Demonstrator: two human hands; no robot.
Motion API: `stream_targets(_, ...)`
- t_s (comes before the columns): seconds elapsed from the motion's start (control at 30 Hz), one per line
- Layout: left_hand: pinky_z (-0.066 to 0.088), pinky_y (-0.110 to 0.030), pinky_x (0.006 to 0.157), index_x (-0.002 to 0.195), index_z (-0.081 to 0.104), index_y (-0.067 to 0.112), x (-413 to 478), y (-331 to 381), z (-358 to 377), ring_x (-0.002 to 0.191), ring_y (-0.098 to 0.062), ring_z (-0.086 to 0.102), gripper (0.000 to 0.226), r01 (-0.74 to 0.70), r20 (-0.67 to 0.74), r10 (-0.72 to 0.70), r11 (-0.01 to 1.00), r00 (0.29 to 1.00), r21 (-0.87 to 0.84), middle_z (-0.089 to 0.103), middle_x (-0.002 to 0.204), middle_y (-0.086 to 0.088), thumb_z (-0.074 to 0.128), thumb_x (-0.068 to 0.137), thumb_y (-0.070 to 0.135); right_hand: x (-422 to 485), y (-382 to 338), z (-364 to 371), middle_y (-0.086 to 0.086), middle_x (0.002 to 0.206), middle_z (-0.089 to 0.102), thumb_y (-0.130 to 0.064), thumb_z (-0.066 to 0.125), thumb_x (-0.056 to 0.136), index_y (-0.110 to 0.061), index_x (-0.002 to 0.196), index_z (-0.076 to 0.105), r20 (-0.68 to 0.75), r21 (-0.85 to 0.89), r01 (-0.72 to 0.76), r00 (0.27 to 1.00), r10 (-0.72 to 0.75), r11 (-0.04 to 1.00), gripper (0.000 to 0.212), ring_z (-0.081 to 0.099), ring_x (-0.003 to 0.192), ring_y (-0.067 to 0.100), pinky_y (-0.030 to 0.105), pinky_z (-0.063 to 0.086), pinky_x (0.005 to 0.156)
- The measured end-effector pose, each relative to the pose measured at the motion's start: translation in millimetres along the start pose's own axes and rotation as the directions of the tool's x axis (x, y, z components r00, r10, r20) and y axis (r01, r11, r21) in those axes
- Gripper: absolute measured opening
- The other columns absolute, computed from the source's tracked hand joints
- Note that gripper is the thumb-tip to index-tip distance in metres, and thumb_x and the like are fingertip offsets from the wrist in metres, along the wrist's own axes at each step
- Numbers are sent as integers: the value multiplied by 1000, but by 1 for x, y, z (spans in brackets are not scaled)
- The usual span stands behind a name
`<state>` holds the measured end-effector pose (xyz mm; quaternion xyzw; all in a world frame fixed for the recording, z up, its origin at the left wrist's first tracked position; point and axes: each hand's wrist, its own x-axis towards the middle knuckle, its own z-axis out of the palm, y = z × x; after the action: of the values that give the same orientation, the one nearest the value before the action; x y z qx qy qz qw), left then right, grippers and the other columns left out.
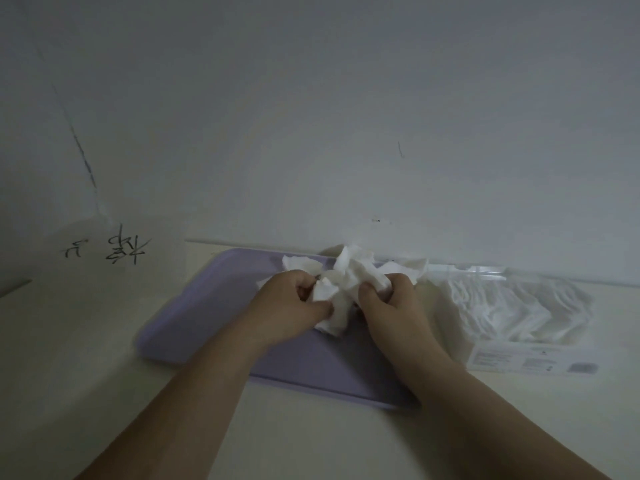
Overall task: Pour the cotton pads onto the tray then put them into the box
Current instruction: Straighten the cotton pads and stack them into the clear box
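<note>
Left hand (294, 306): over the middle of the tray; fingers curled in and thumb pressed against the left side of a bunch of cotton pads, so it is closed on them
Right hand (391, 303): just beside the left one, over the tray's right half; fingers folded round the right side of the same bunch, thumb tucked in front; closed on the pads
Cotton pads (346, 282): a loose white bunch gathered between both hands, corners sticking up and out; a few more lie flat at the tray's far edge, behind the hands
Tray (207, 317): pale purple, shallow, rounded corners; flat on the table, its far edge near the wall
Box (512, 306): clear plastic, just right of the tray, touching or nearly so; white pads show through its side, lined up in rows; a printed label on the near face; whether its top is open is hard to tell in this dim view
Table (69, 358): cream surface under tray and box
Wall (311, 116): plain white, with dark pen marks at the left
</note>
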<state>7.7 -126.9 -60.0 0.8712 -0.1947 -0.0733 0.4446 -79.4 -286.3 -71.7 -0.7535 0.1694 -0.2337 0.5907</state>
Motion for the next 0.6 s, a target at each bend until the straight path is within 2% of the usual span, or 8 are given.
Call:
stream_targets(0.07,52,-28,67,91,69,25,-6,0,-1,72,-8,66,22,-22,-21,21,999,1000,-31,73,80,12,84,75,27,-1,-1,-1,4,95,71,-25,62,97,-16,102,62,20,26,-6,1000,6,1000,11,63,83,17,32,49,72)
stream_targets(0.17,47,-23,60,91,62,28,-18,-6,-4,61,-3,58,26,-69,-92,60,993,994,-96,65,67,19,81,73,23,-2,-1,-1,6,93,73,-32,64,91,-19,98,63,32,47,-12,999,11,999,15,63,80,20,43,53,71)
stream_targets(0.23,50,-20,61,96,64,28,-24,-9,-11,68,-4,63,29,-91,-135,65,977,989,-191,71,78,19,78,71,21,-3,1,1,10,97,74,-36,63,91,-21,100,63,16,65,-13,1000,12,998,17,67,85,26,52,57,79)
stream_targets(0.3,55,-23,68,104,69,29,-27,-9,-18,84,-9,71,39,-89,-164,36,941,986,-327,77,95,10,72,65,23,-2,4,0,11,98,74,-35,64,94,-23,102,62,-9,67,-8,1000,9,998,15,68,85,29,53,58,82)
stream_targets(0.37,56,-30,72,110,71,28,-28,-10,-25,93,-18,73,50,-78,-159,2,879,987,-471,78,104,1,69,61,20,-1,7,0,9,91,74,-32,67,96,-23,101,64,0,33,11,1000,-11,999,11,65,75,21,46,57,72)
stream_targets(0.43,56,-34,73,114,68,21,-29,-8,-28,93,-21,71,61,-95,-141,19,825,990,-556,76,109,-7,73,54,19,-1,7,-1,-1,78,71,-28,71,94,-21,97,68,26,15,49,998,-49,999,8,61,67,8,26,50,62)
stream_targets(0.5,57,-34,72,113,66,17,-31,-8,-29,90,-20,70,66,-131,-123,72,793,990,-595,76,107,-10,76,48,25,0,6,-1,-11,70,69,-24,75,91,-20,93,73,50,-14,95,994,-94,995,5,58,61,-3,12,44,58)
stream_targets(0.6,51,-30,71,101,72,21,-34,-5,-28,85,-16,66,45,-165,-50,169,781,984,-602,75,96,-5,79,56,21,-2,3,-3,-11,77,77,-20,81,88,-19,94,79,112,25,100,988,-103,995,5,62,68,-4,12,46,63)
